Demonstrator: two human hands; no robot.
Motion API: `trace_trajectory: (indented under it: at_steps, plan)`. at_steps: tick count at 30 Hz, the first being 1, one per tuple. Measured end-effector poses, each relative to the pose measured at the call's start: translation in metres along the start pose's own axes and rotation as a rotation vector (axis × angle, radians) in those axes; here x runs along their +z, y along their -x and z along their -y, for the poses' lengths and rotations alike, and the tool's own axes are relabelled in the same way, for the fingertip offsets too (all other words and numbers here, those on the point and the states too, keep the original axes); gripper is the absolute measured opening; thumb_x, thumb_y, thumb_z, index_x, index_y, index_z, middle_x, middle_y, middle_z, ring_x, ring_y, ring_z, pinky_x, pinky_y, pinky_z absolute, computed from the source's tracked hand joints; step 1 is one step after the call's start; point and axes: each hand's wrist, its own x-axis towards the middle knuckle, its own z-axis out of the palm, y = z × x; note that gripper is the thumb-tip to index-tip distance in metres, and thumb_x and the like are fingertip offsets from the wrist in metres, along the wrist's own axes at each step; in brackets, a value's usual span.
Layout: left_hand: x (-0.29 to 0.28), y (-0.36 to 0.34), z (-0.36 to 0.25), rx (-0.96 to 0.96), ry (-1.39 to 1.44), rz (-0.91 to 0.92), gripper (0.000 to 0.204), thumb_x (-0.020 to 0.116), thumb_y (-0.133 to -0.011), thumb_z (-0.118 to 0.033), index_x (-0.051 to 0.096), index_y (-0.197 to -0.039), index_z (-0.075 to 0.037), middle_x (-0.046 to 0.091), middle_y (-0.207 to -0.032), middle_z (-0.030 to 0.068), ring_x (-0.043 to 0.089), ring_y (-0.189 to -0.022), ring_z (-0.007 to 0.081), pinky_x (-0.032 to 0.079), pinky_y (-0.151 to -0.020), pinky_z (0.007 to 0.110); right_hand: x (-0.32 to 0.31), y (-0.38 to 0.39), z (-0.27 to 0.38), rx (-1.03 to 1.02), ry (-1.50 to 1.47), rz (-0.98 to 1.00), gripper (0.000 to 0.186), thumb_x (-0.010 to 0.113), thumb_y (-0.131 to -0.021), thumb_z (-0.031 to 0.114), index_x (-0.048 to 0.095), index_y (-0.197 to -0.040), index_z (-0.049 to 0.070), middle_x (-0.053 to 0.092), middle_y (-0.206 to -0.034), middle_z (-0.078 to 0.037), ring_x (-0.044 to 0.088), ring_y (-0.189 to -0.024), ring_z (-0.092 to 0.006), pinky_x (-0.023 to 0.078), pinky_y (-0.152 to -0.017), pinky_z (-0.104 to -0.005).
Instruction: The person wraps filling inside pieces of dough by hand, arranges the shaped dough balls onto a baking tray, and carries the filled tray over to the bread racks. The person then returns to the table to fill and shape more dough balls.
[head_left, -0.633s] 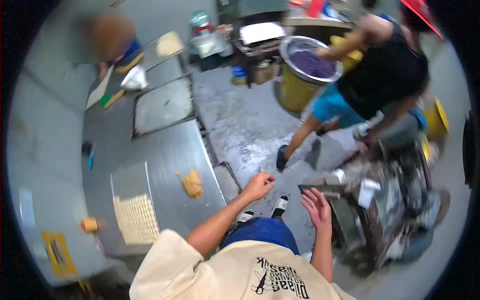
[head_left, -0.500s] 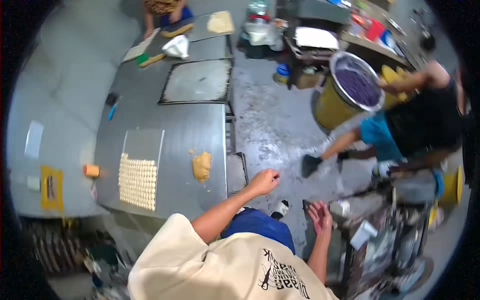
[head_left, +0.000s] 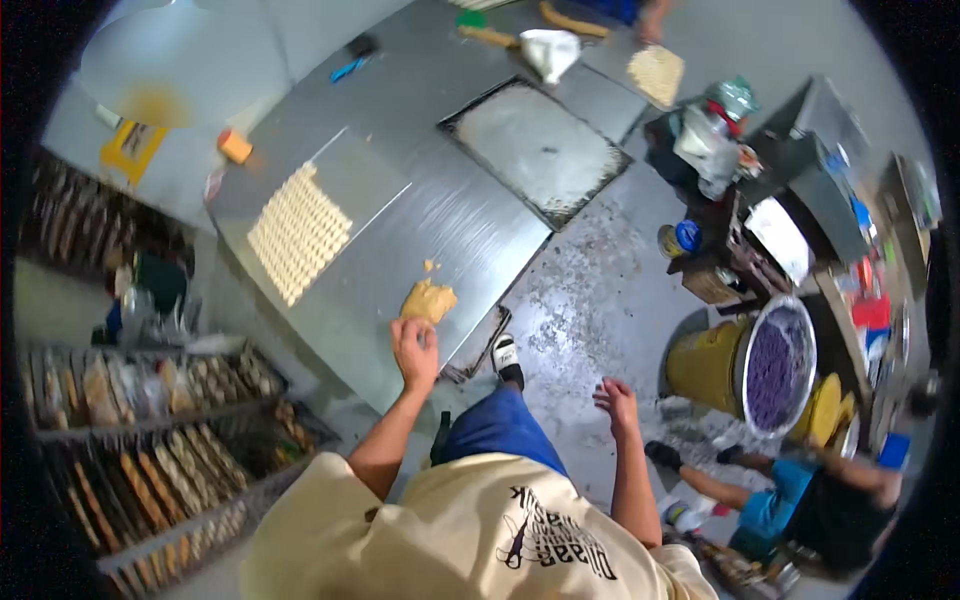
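Observation:
My left hand [head_left: 415, 343] reaches over the steel table [head_left: 490, 235], fingers bent and loosely apart, just in front of a lump of tan dough [head_left: 430, 300] with small crumbs behind it; I cannot tell if it touches the lump. Left of the lump, rows of small pale dough pieces [head_left: 298, 232] rest on a clear sheet. My right hand [head_left: 613, 398] hangs in the air over the floor, open and holding nothing.
A dark-edged tray [head_left: 530, 150], white cloth [head_left: 548, 52] and wooden-handled tools are farther up the table. Racks of trays [head_left: 150, 470] stand lower left. A yellow drum [head_left: 700, 370] bears a purple-filled basin [head_left: 775, 380]; a co-worker [head_left: 820, 510] is at lower right. Another person's hand shows at top.
My view has swung left toward the table. My left hand has moved from over the floor to beside the dough lump. The co-worker now appears lower in the view.

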Motion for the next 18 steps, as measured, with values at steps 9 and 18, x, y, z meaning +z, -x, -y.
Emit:
trace_trajectory:
  at_steps: [9,18]
  plan:
    - [0.015,-0.052,-0.025,-0.232,-0.157,-0.233,0.046,0.078,-0.095,-0.016,0.064,-0.135,0.002,0.056,-0.133,0.0244,0.057,-0.125,0.0437,0.048,-0.109,0.051,0.254,-0.137,0.194,-0.606,0.875,0.616,0.036,0.072,-0.101,0.019,0.071,-0.134,0.004,0.081,-0.112,-0.018,0.078,-0.098,-0.0265,0.061,-0.090,-0.0400]
    - [0.027,-0.059,-0.110,0.063,-0.192,-0.150,0.044,0.076,-0.097,-0.012,0.064,-0.137,0.002,0.056,-0.137,0.0308,0.059,-0.119,0.0491,0.051,-0.104,0.054,0.371,-0.178,0.232,-0.703,0.849,1.084,0.027,0.066,-0.105,0.024,0.075,-0.122,0.005,0.079,-0.106,-0.018,0.076,-0.097,-0.0270,0.059,-0.091,-0.0433]
